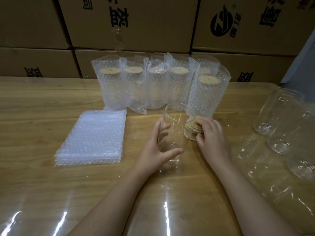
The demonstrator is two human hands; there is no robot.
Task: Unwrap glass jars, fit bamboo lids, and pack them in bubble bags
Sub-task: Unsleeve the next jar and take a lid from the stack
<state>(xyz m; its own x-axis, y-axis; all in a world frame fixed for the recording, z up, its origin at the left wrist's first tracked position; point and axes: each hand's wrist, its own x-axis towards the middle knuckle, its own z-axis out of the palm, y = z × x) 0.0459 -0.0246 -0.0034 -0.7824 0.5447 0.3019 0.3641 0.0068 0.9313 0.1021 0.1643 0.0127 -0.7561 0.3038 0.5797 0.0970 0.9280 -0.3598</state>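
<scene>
At the far left of the wooden table point(42, 103) lies a flat stack of bubble bags point(92, 138), squared up and within easy reach of the left side, presumably so one can be drawn off once a jar is lidded. Behind it, along the wall of cardboard boxes point(129, 24), stands a row of packed jars point(144, 87) — each upright in its bubble bag with a bamboo lid showing at the top, parked out of the working space. In the middle, the left hand point(157, 149) curves around a bare glass jar point(172, 133) that stands upright with its mouth open; thumb on the near side and fingers on the far side grip the wall lightly, steadying it for a lid. The glass is so clear that its outline is hard to follow, so I cannot say for sure how firmly it is held. Just right of the jar, touching or nearly touching it, sits a leaning stack of bamboo lids point(193, 130); the right hand point(210, 135) is cupped over the stack with its fingertips pinching at the lids' edges, apparently peeling one off. The lid therefore lies under the right fingers and beside the jar's base, not yet on the rim. Farther right — well apart from both hands — more glass jars point(281, 116) lie in crinkled clear wrap point(265, 169), waiting to be unwrapped.
</scene>
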